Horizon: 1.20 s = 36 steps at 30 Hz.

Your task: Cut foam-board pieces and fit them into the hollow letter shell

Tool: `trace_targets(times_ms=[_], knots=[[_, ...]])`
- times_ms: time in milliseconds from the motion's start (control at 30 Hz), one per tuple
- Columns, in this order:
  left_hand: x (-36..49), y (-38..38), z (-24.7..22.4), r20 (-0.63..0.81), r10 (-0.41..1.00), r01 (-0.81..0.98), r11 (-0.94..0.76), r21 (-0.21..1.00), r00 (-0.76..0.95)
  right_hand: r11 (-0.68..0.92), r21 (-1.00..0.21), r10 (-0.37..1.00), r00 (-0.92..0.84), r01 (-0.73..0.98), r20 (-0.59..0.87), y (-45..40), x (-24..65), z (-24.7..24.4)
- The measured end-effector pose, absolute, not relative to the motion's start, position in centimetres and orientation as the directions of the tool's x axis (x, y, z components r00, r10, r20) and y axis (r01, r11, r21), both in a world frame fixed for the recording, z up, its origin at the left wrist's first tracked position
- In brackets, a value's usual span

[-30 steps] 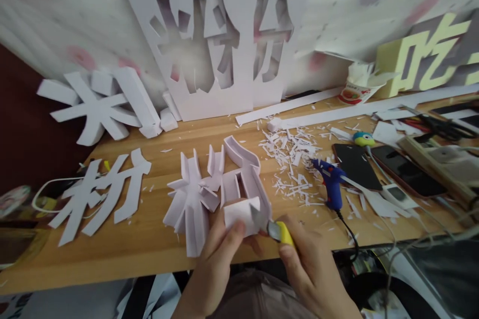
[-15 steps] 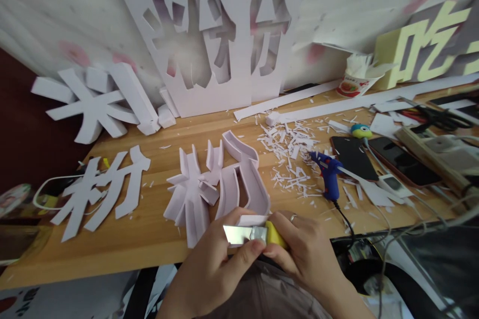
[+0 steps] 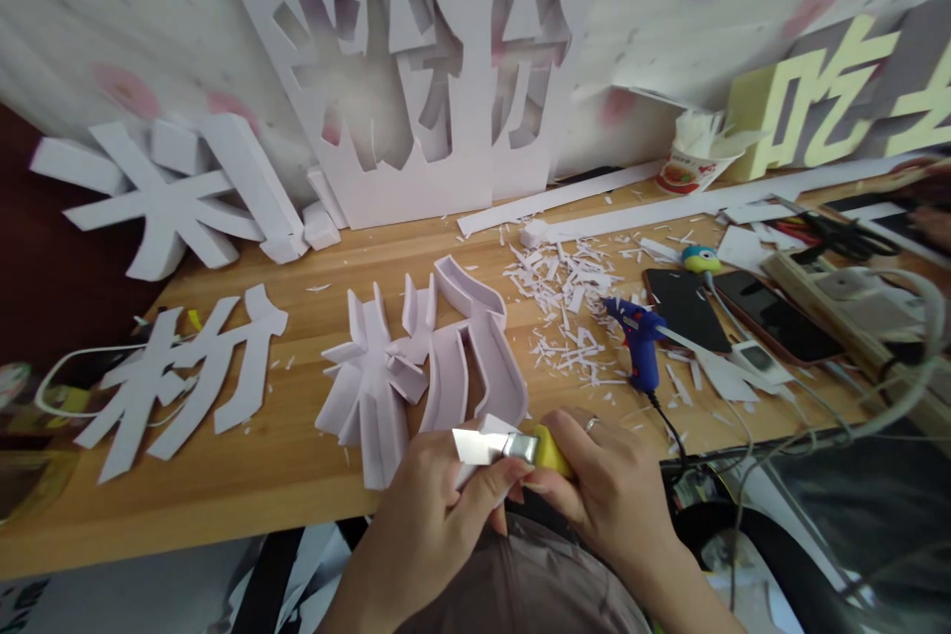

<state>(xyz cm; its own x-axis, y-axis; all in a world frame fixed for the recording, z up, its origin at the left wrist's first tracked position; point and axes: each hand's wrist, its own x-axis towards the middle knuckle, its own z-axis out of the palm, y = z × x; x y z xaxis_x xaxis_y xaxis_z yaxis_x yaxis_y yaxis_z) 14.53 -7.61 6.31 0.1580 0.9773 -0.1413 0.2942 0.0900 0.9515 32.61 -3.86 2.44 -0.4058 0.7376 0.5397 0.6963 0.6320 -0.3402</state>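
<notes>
My right hand [image 3: 605, 480] is closed around the yellow handle of a knife [image 3: 482, 446], whose broad metal blade points left. My left hand [image 3: 438, 525] pinches a small white foam-board piece [image 3: 503, 424] beneath the blade, with its thumb near the knife's metal neck. The fingers partly hide this piece. Just beyond my hands a hollow white character [image 3: 378, 376] with raised side walls lies on the wooden table [image 3: 297, 495]. Flat white character strokes [image 3: 249, 357] rest to its left.
White scraps [image 3: 565, 277] lie around a blue glue gun [image 3: 640, 342] with a cord. Phones [image 3: 777, 312], scissors [image 3: 847, 233], a power strip [image 3: 824, 297] and a paper tub [image 3: 690, 168] stand right. A board with cut-outs [image 3: 416, 188] leans behind. A blurred shape [image 3: 928, 203] shows at the right edge.
The view has shifted slightly right. The knife and the white piece have tilted between my hands, and both hands keep their grip. A white cable at the right now arcs higher.
</notes>
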Motion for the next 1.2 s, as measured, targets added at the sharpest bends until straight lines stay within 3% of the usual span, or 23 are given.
trace_targets(times_ms=[267, 400, 500, 667, 800, 967, 1067, 1200], knots=[[17.4, -5.1, 5.7, 0.136, 0.986, 0.369, -0.164, 0.915, 0.100, 0.517, -0.359, 0.770, -0.240, 0.777, 0.591, -3.0, 33.9, 2.6], [18.7, -3.5, 5.8, 0.017, 0.987, 0.185, -0.046, 0.982, 0.158, 0.431, -0.424, 0.801, -0.121, 0.796, 0.586, -2.5, 34.9, 2.6], [18.7, -2.8, 6.1, -0.032, 0.970, 0.067, 0.016, 0.998, 0.241, 0.450, -0.424, 0.805, -0.151, 0.786, 0.574, -2.4, 35.6, 2.7], [17.5, -2.5, 6.2, 0.012, 0.940, 0.123, -0.057, 0.991, 0.340, 0.525, -0.354, 0.782, -0.275, 0.774, 0.559, -2.1, 36.3, 2.8], [16.9, -2.4, 6.1, 0.166, 0.921, 0.255, -0.265, 0.930, 0.352, 0.537, -0.358, 0.778, -0.284, 0.764, 0.561, -1.9, 36.1, 2.7], [17.0, -2.5, 6.3, 0.421, 0.853, 0.393, -0.517, 0.760, 0.308, 0.541, -0.329, 0.748, -0.265, 0.774, 0.608, -2.1, 35.6, 2.9], [17.3, -2.7, 6.2, 0.549, 0.804, 0.452, -0.587, 0.672, 0.227, 0.529, -0.313, 0.729, -0.234, 0.789, 0.643, -2.2, 35.2, 3.0], [18.0, -3.2, 5.6, 0.618, 0.779, 0.506, -0.579, 0.639, 0.110, 0.511, -0.341, 0.733, -0.193, 0.789, 0.652, -2.2, 34.5, 2.9]])
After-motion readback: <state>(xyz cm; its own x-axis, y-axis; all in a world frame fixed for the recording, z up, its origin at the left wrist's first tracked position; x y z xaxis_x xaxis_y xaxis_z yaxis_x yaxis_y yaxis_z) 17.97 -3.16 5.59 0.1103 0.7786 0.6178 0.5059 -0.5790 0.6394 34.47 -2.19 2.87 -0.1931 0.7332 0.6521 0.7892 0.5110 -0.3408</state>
